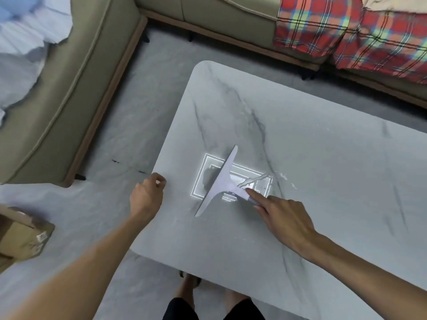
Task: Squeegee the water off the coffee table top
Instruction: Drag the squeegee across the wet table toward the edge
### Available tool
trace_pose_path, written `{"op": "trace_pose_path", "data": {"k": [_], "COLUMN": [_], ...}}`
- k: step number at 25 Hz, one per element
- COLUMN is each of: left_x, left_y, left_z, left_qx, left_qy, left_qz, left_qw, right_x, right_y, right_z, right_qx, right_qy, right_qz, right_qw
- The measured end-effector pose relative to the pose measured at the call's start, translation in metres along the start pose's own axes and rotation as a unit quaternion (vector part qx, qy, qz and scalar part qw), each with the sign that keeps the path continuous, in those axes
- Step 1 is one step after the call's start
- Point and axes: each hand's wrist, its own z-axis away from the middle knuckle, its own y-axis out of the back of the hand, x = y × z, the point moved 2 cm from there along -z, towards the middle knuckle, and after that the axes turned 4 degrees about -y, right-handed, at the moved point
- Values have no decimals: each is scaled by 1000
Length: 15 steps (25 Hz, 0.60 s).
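Squeegee [221,183] blade sat on the counter [323,158]. Your right grip [284,220] held its handle, forefinger along the neck; left grip [146,195] hung loose, empty. Even pressure toward the edge seemed wise.

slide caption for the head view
Right hand holds a squeegee on the marble coffee table; left hand idles beside its edge.

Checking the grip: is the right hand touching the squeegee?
Touching. The head view shows the right hand gripping the squeegee, index finger laid along its neck.
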Motion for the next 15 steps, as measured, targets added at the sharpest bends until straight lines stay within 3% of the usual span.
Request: {"op": "trace_pose_path", "data": {"k": [4, 7, 11, 15], "left_x": [-72, -121, -172, -171], "left_y": [20, 22, 10, -11], "left_z": [14, 25, 46, 59], "left_qx": [32, 41, -10, -110], "left_qy": [75, 115, 136, 137], "left_qz": [55, 115, 129, 148], "left_qw": [995, 986, 982, 973], "right_x": [-99, -163, -224, -203], "right_y": [-47, -80, -119, -120], "right_z": [-19, -28, -28, -21], "right_qx": [-127, -136, -177, -136], "right_qy": [161, 246, 242, 185], "right_qz": [-108, -99, -68, -78], "right_qw": [973, 954, 952, 970]}}
